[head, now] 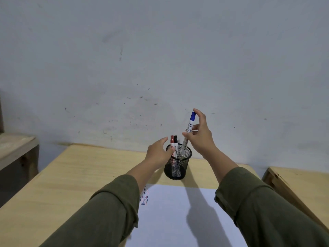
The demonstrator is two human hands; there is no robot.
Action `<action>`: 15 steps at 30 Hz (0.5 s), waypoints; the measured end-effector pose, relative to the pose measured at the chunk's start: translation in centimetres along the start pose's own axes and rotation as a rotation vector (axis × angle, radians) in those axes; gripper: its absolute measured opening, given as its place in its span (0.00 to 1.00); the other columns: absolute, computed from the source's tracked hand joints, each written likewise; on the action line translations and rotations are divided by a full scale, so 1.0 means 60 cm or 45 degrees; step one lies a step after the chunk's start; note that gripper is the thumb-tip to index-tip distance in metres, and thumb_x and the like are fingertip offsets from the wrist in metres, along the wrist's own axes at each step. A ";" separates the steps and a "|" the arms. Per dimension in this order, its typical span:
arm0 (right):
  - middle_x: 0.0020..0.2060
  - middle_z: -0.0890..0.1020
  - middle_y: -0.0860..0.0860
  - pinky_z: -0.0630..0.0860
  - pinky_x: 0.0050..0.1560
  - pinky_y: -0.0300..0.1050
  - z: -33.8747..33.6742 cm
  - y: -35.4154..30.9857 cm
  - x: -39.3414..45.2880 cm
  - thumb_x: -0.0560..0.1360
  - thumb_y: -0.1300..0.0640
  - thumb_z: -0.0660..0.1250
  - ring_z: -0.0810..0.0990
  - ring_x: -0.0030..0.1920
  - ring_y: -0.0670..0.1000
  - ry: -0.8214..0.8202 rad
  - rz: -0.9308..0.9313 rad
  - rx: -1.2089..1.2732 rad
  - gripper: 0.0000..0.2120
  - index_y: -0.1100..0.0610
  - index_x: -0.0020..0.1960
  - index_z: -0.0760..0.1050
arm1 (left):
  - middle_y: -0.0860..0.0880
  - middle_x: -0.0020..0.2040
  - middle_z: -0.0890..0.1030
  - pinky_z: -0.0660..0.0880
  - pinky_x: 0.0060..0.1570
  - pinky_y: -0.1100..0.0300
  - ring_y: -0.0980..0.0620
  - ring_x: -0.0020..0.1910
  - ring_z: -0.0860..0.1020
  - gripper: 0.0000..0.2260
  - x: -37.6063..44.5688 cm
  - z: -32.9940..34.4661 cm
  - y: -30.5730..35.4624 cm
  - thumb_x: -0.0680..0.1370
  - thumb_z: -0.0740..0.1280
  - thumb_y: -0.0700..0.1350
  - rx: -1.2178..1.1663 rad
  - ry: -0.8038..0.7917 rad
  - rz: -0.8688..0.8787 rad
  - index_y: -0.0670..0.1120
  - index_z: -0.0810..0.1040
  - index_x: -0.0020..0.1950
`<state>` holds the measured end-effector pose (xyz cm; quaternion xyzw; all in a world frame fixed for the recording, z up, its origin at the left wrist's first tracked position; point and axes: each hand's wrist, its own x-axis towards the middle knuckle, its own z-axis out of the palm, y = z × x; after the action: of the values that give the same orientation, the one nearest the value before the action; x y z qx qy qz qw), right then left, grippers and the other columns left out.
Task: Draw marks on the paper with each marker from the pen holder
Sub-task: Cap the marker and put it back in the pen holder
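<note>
A black mesh pen holder (178, 169) stands at the far side of the wooden table. A red-capped marker (172, 142) and a black-capped marker (175, 139) stand upright inside it. My right hand (201, 134) pinches a blue-capped marker (188, 130), tilted, with its lower end just inside the holder's rim. My left hand (159, 153) rests against the holder's left rim with fingers spread, its thumb touching the edge. A white paper (170, 211) lies in front of the holder, carrying several rows of short red, blue and black marks (144, 196) near its left edge.
The light wooden table (71, 175) ends against a grey wall. A wooden shelf (16, 148) stands at the left and another wooden surface (302, 182) at the right. My green sleeves cover parts of the paper.
</note>
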<state>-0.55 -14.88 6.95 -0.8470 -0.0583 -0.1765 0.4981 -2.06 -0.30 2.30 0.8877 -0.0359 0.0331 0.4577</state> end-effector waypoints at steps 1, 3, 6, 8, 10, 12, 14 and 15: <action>0.40 0.73 0.52 0.70 0.35 0.35 0.004 0.007 0.002 0.72 0.67 0.69 0.77 0.39 0.51 0.006 -0.004 -0.030 0.38 0.42 0.72 0.56 | 0.47 0.74 0.66 0.60 0.71 0.54 0.46 0.74 0.63 0.27 0.001 0.003 -0.002 0.77 0.63 0.52 0.014 -0.017 0.001 0.48 0.62 0.74; 0.41 0.76 0.54 0.69 0.35 0.35 0.012 0.021 0.003 0.72 0.65 0.70 0.78 0.42 0.53 -0.010 -0.002 -0.090 0.37 0.41 0.72 0.57 | 0.47 0.75 0.65 0.58 0.72 0.54 0.46 0.74 0.61 0.27 0.002 0.008 -0.006 0.77 0.63 0.53 0.048 -0.037 0.010 0.47 0.61 0.75; 0.40 0.77 0.52 0.71 0.33 0.39 0.021 0.037 0.000 0.72 0.63 0.70 0.77 0.41 0.53 -0.047 0.017 -0.178 0.36 0.43 0.71 0.58 | 0.47 0.75 0.64 0.58 0.72 0.55 0.47 0.75 0.60 0.28 0.000 0.011 -0.012 0.77 0.63 0.53 0.070 -0.065 -0.001 0.46 0.60 0.75; 0.41 0.78 0.52 0.69 0.32 0.37 0.025 0.045 -0.003 0.72 0.63 0.70 0.76 0.38 0.50 -0.066 -0.009 -0.267 0.35 0.45 0.71 0.58 | 0.46 0.74 0.65 0.59 0.70 0.56 0.46 0.74 0.61 0.27 -0.004 0.011 -0.012 0.77 0.63 0.52 0.067 -0.081 -0.017 0.46 0.61 0.75; 0.43 0.80 0.54 0.68 0.31 0.36 0.028 0.052 -0.004 0.72 0.64 0.70 0.75 0.36 0.48 -0.089 -0.020 -0.343 0.34 0.47 0.71 0.59 | 0.45 0.73 0.68 0.62 0.67 0.58 0.46 0.73 0.64 0.25 -0.010 0.009 -0.008 0.78 0.62 0.51 0.055 -0.088 -0.009 0.47 0.63 0.73; 0.45 0.81 0.56 0.68 0.31 0.36 0.032 0.061 -0.003 0.71 0.66 0.70 0.75 0.38 0.50 -0.110 -0.016 -0.396 0.34 0.47 0.70 0.60 | 0.45 0.71 0.70 0.64 0.64 0.60 0.46 0.71 0.66 0.22 -0.014 0.008 -0.004 0.79 0.61 0.50 0.031 -0.086 0.000 0.47 0.65 0.72; 0.46 0.81 0.57 0.66 0.32 0.36 0.036 0.071 -0.001 0.70 0.67 0.69 0.75 0.40 0.52 -0.123 -0.011 -0.432 0.33 0.47 0.69 0.62 | 0.46 0.71 0.71 0.64 0.62 0.60 0.46 0.70 0.67 0.21 -0.018 0.006 -0.001 0.79 0.61 0.49 0.012 -0.083 -0.004 0.48 0.66 0.72; 0.47 0.81 0.57 0.65 0.32 0.36 0.038 0.075 -0.001 0.70 0.67 0.69 0.75 0.41 0.53 -0.123 -0.001 -0.443 0.33 0.47 0.68 0.62 | 0.45 0.71 0.71 0.65 0.61 0.60 0.46 0.70 0.67 0.21 -0.019 0.005 0.000 0.79 0.61 0.49 0.013 -0.082 -0.005 0.48 0.67 0.71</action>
<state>1.18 -15.17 2.22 -0.9278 -0.0511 -0.1434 0.3405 -3.19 -0.54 2.03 0.8907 -0.0488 0.0040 0.4519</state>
